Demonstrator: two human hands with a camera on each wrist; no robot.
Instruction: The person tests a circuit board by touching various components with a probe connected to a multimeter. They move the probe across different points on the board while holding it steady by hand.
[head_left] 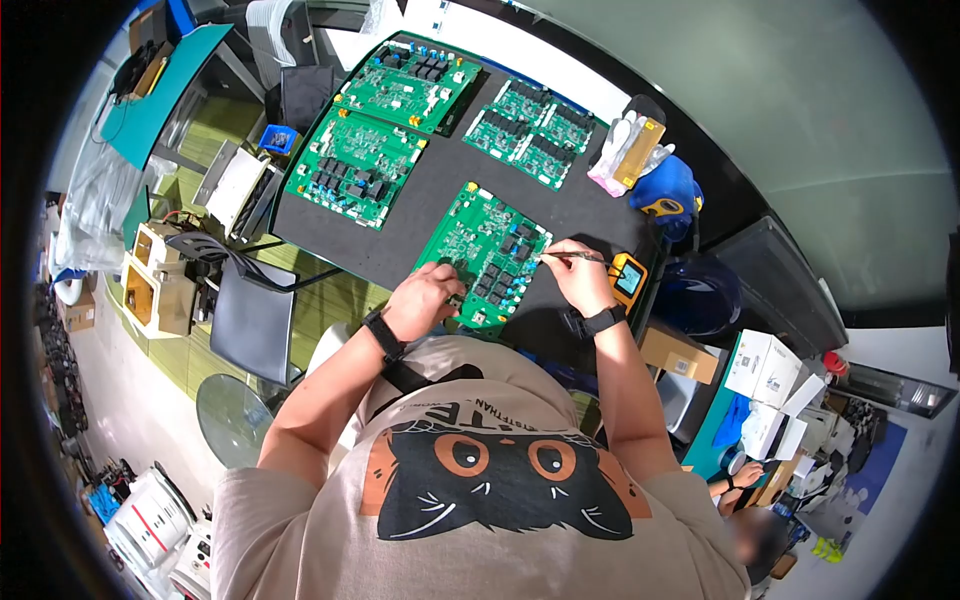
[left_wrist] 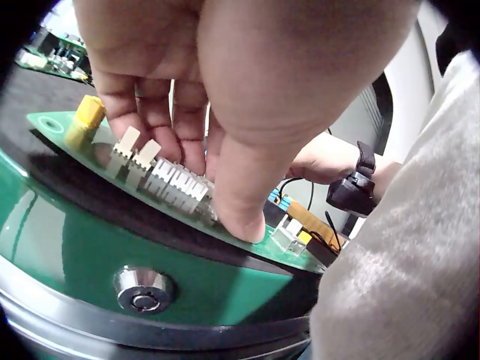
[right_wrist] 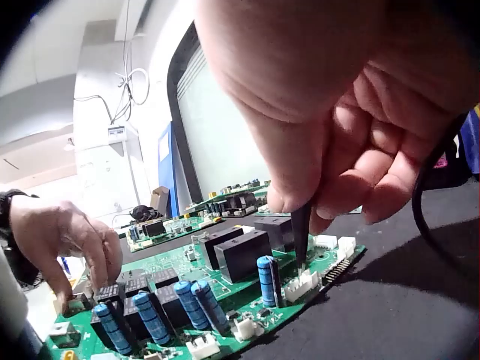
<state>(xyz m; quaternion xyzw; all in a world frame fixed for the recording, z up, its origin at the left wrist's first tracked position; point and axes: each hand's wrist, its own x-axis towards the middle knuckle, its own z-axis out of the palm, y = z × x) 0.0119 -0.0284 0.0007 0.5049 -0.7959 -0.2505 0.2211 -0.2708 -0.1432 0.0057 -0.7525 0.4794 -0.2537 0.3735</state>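
A green circuit board [head_left: 470, 235] lies on the dark mat before the person, near the table's front edge. On its near left edge rests the left hand [head_left: 425, 298]; in the left wrist view the thumb [left_wrist: 241, 202] presses the board's edge beside white connectors [left_wrist: 176, 184], the fingers bent over the parts. The right hand [head_left: 582, 280] pinches a thin dark pen-like tool [head_left: 572, 256]. In the right wrist view the tool's tip [right_wrist: 301, 251] meets the board at a white connector [right_wrist: 303, 286], near black relays [right_wrist: 244, 253] and blue cylindrical parts [right_wrist: 267, 281].
Two large green boards [head_left: 360, 165] lie at the back left, a panel of smaller boards [head_left: 530, 133] at the back. Right of the board are a yellow meter with a screen [head_left: 629, 277], gloves [head_left: 612, 150] and a blue-and-yellow object [head_left: 668, 195]. A black cable [right_wrist: 421, 202] hangs beside the right hand.
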